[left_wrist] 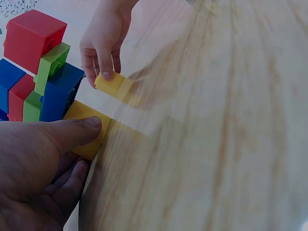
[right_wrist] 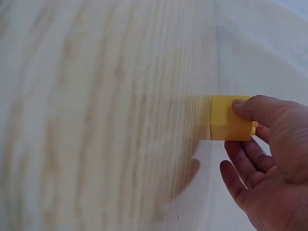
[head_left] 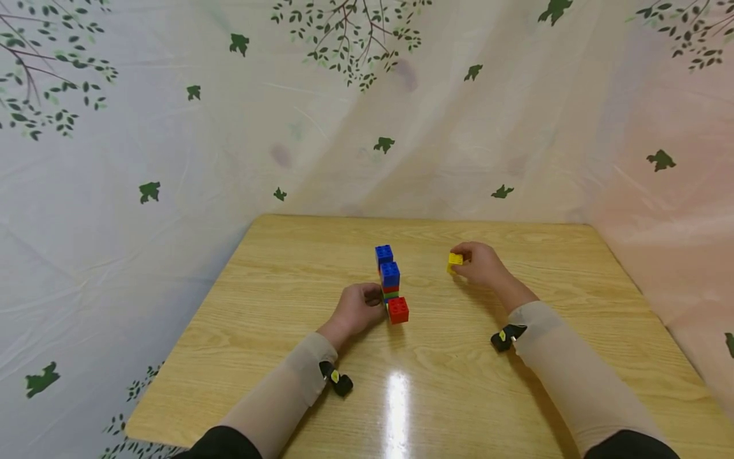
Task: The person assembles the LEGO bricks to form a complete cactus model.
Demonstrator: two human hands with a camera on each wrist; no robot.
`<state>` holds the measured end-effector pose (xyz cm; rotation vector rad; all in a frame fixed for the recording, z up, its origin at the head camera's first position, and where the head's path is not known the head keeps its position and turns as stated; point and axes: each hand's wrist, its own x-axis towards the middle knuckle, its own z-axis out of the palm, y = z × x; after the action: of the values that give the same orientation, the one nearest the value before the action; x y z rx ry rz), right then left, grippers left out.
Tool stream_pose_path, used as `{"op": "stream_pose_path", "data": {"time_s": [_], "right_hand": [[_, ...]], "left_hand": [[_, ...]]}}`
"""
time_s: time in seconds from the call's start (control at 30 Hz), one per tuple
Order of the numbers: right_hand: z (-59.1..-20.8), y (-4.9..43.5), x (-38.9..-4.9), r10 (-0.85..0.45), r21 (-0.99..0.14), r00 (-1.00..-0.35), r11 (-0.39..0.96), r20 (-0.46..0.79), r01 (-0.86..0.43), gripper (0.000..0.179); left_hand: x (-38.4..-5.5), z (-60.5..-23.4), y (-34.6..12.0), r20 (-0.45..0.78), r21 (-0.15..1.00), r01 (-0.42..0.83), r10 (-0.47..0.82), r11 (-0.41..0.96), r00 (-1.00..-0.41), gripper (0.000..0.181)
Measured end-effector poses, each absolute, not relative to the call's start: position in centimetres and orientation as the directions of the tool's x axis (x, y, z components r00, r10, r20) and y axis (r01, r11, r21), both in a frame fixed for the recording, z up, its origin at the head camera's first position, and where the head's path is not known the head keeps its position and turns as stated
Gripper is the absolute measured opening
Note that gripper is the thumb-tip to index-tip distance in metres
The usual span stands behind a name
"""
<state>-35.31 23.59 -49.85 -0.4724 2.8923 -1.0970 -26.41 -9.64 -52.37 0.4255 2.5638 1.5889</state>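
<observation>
My left hand [head_left: 359,310] pinches the base of a stacked structure of toy building bricks, its thumb on a yellow brick [left_wrist: 103,126] at the bottom. Above that sit a blue brick [left_wrist: 61,91], a thin green brick [left_wrist: 51,67] and a red brick [left_wrist: 34,39] that juts out in front. Two blue bricks [head_left: 390,274] top the structure in the head view. Off to the right, my right hand [head_left: 483,264] grips a separate yellow brick [right_wrist: 231,118] between thumb and fingers, at or just over the tabletop; contact is hard to tell.
Both hands work over a light wooden table [head_left: 459,395], whose far edge meets a pale cloth backdrop [head_left: 344,159] printed with green leaves. More cloth hangs along both sides. A bright reflection lies on the table's near part.
</observation>
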Motion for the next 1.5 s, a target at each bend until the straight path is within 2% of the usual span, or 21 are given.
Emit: {"op": "stream_pose_path", "data": {"time_s": [0.93,1.5], "right_hand": [[-49.9,23.4,-34.6,-0.247,-0.645,-0.968,0.731,0.054,-0.222,0.045],[-48.5,21.9,-34.0,-0.232,-0.707,-0.963,0.657,0.14,-0.261,0.046]], "left_hand": [[-26.3,-52.5,-9.7,0.054,0.889,0.174,0.282,0.423,-0.958,0.032],[-26.4,-52.6,-9.7,0.07,0.892,0.189,0.287,0.411,-0.956,0.032]]}}
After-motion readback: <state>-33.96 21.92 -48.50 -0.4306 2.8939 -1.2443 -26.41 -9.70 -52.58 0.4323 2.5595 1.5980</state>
